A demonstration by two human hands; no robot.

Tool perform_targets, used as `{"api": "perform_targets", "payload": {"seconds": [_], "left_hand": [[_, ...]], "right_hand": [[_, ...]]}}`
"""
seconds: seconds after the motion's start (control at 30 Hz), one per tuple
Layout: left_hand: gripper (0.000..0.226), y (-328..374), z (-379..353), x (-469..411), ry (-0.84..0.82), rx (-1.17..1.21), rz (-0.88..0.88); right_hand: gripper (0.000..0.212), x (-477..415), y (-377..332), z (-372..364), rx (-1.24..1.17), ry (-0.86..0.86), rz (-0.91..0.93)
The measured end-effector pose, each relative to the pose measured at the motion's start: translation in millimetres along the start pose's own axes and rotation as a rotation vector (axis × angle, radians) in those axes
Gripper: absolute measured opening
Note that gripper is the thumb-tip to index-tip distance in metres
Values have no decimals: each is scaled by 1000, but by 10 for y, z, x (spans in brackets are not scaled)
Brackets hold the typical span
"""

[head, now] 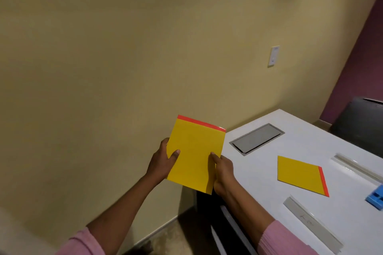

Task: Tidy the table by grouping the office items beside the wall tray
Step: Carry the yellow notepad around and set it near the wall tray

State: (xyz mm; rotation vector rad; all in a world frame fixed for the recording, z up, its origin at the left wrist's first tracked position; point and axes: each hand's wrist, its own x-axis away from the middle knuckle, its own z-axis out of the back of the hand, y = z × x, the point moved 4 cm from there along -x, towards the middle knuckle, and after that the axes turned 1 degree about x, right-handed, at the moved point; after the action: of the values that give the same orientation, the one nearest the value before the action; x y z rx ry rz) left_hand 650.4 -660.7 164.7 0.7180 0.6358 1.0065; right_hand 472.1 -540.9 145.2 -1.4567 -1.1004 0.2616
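Note:
I hold a yellow notepad [194, 153] with a red top strip in the air, left of the white table [269, 192] and over the floor. My left hand [163, 161] grips its left edge, thumb on the front. My right hand [222, 170] grips its right edge. A second yellow notepad [299, 174] lies flat on the table, its red strip pointing right. Two rulers lie there too: a clear ruler [358, 168] at the far right and a grey ruler [310, 223] near the front. A blue item [376, 196] is cut off by the right frame edge.
A grey recessed hatch [257, 138] sits in the table near the wall. A white wall plate [274, 56] is mounted above it. A dark chair [360, 122] stands behind the table at the right. A dark cabinet front [223, 223] shows under the table's left edge.

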Motion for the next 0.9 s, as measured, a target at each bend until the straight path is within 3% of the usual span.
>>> {"api": "perform_targets", "payload": {"seconds": [0.13,0.23,0.47,0.67,0.9], "left_hand": [[61,-46,-256,-443,-97,28,-18],[59,-92,-454,-753,-179,69,-39],[58,-76,-940,-1723,-389,133,-131],[56,2,-1275,-2542,-539,147,-196],[69,108,-1700,-3019,-734,58,-363]], "right_hand": [[12,-282,-80,62,-35,104,-6],[26,-474,-118,93,-53,169,-17],[9,-1058,-262,118,-129,367,32],[12,-1486,-431,47,-195,559,63],[15,-1804,-509,178,-249,772,91]]}}
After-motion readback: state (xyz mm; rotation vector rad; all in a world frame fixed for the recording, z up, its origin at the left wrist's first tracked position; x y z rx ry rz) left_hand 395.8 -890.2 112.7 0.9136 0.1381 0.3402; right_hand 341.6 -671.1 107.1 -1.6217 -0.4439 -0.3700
